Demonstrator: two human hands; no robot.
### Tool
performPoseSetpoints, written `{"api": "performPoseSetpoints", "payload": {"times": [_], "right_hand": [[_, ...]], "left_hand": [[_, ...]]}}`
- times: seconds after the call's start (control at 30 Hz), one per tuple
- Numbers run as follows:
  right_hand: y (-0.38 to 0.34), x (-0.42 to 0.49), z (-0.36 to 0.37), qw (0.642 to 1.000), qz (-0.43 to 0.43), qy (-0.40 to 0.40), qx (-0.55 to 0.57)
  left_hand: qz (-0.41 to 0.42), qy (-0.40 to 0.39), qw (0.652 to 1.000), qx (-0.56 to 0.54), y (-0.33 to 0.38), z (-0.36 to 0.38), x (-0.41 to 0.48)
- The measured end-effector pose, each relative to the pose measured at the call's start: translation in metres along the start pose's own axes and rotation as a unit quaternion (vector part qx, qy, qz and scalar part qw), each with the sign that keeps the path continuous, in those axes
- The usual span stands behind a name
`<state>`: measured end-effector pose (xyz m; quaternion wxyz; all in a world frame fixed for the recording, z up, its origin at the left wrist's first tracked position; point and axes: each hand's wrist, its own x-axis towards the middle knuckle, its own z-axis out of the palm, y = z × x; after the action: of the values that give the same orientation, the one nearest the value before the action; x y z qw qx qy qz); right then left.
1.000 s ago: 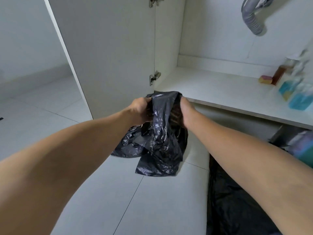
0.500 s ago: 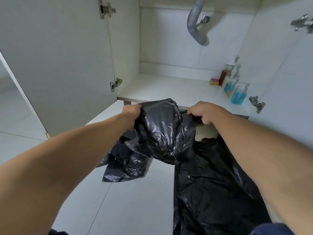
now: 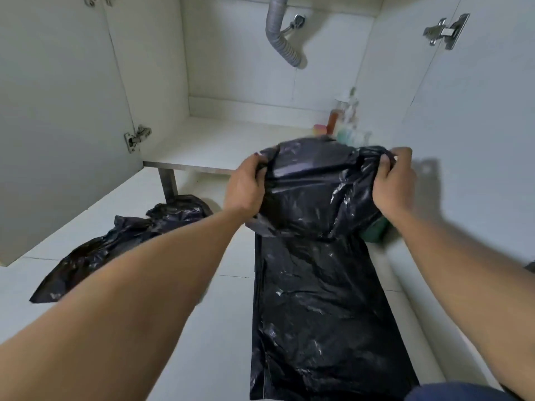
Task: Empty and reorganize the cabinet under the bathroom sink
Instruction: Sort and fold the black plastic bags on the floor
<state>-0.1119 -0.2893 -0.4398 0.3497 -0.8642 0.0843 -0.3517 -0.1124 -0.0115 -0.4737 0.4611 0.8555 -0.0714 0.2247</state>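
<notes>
Pale tiled floor (image 3: 202, 328), white walls (evenly, softly lit), grey corrugated drain hose (image 3: 282, 39) overhead.

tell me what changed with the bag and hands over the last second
The hands spread apart: the left hand and right hand now stretch the black bag wide between them, where a second ago it hung bunched. Both kept their grip. The bag on the floor and the bottles in the cabinet stayed put.
</notes>
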Motion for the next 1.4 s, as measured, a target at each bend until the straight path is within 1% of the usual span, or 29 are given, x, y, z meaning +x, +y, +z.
{"api": "performPoseSetpoints", "payload": {"times": [0.03,0.07,0.13,0.17,0.27,0.3,0.33,0.47,0.6,0.7,0.73,0.8,0.87,0.9,0.93,0.97,1.0,1.03,1.07,1.1,1.13,1.17,1.2,1.23,1.27,1.3,1.33,1.37,1.4], "right_hand": [[0.021,-0.007,0.001,0.998,0.029,-0.046,-0.032],[0.044,-0.015,0.003,0.988,0.064,-0.111,-0.085],[0.089,-0.035,0.007,0.948,0.116,-0.228,-0.189],[0.108,-0.045,0.008,0.930,0.133,-0.264,-0.217],[0.147,-0.073,0.007,0.897,0.184,-0.313,-0.254],[0.158,-0.080,0.007,0.889,0.195,-0.319,-0.265],[0.168,-0.086,0.007,0.883,0.207,-0.320,-0.274],[0.195,-0.099,0.012,0.861,0.250,-0.351,-0.270],[0.208,-0.106,0.017,0.868,0.263,-0.360,-0.217],[0.211,-0.113,0.015,0.867,0.236,-0.380,-0.221],[0.212,-0.116,0.015,0.866,0.221,-0.387,-0.227],[0.210,-0.123,0.013,0.863,0.176,-0.382,-0.280],[0.203,-0.132,0.011,0.868,0.082,-0.347,-0.345],[0.197,-0.137,0.009,0.873,0.022,-0.323,-0.363],[0.194,-0.144,0.009,0.875,-0.033,-0.307,-0.373],[0.188,-0.150,0.009,0.871,-0.069,-0.307,-0.377],[0.185,-0.156,0.010,0.868,-0.084,-0.323,-0.368],[0.180,-0.160,0.011,0.869,-0.063,-0.344,-0.350],[0.179,-0.164,0.014,0.881,-0.014,-0.355,-0.314],[0.175,-0.164,0.014,0.899,0.046,-0.336,-0.276],[0.175,-0.162,0.014,0.918,0.109,-0.293,-0.244],[0.176,-0.156,0.011,0.919,0.176,-0.256,-0.243],[0.176,-0.148,0.005,0.900,0.245,-0.254,-0.256],[0.175,-0.140,-0.001,0.862,0.318,-0.300,-0.257],[0.177,-0.135,-0.007,0.818,0.384,-0.365,-0.224],[0.178,-0.131,-0.012,0.775,0.433,-0.424,-0.181],[0.181,-0.130,-0.014,0.751,0.453,-0.462,-0.134],[0.185,-0.129,-0.017,0.747,0.461,-0.470,-0.096],[0.191,-0.129,-0.017,0.753,0.470,-0.457,-0.062]], "left_hand": [[-0.039,-0.022,0.999,0.007,-0.010,0.014,-0.014],[-0.085,-0.053,0.995,0.014,-0.021,0.026,-0.030],[-0.173,-0.129,0.976,0.022,-0.044,0.051,-0.059],[-0.220,-0.168,0.961,0.016,-0.053,0.060,-0.071],[-0.350,-0.257,0.898,-0.070,-0.064,0.085,-0.099],[-0.372,-0.275,0.882,-0.084,-0.065,0.091,-0.105],[-0.379,-0.290,0.875,-0.081,-0.066,0.095,-0.111],[-0.378,-0.335,0.863,-0.017,-0.081,0.110,-0.131],[-0.354,-0.357,0.862,0.065,-0.099,0.119,-0.141],[-0.311,-0.379,0.862,0.129,-0.100,0.123,-0.143],[-0.303,-0.387,0.858,0.146,-0.100,0.124,-0.143],[-0.279,-0.410,0.849,0.182,-0.103,0.124,-0.144],[-0.240,-0.423,0.836,0.254,-0.099,0.119,-0.145],[-0.205,-0.414,0.830,0.311,-0.096,0.116,-0.147],[-0.150,-0.399,0.827,0.366,-0.092,0.113,-0.149],[-0.079,-0.382,0.831,0.396,-0.089,0.112,-0.150],[-0.007,-0.379,0.837,0.394,-0.087,0.112,-0.151],[0.050,-0.398,0.836,0.375,-0.086,0.112,-0.153],[0.082,-0.436,0.824,0.353,-0.086,0.113,-0.155],[0.087,-0.480,0.805,0.339,-0.086,0.114,-0.158],[0.072,-0.515,0.787,0.333,-0.087,0.116,-0.161],[0.051,-0.535,0.776,0.331,-0.089,0.118,-0.166],[0.033,-0.543,0.772,0.330,-0.091,0.121,-0.170],[0.023,-0.545,0.769,0.332,-0.093,0.123,-0.175],[0.021,-0.547,0.766,0.337,-0.095,0.124,-0.178],[0.025,-0.545,0.764,0.345,-0.096,0.126,-0.180],[0.028,-0.543,0.762,0.352,-0.097,0.127,-0.180],[0.029,-0.541,0.760,0.357,-0.096,0.128,-0.180],[0.029,-0.540,0.759,0.362,-0.095,0.130,-0.179]]}}
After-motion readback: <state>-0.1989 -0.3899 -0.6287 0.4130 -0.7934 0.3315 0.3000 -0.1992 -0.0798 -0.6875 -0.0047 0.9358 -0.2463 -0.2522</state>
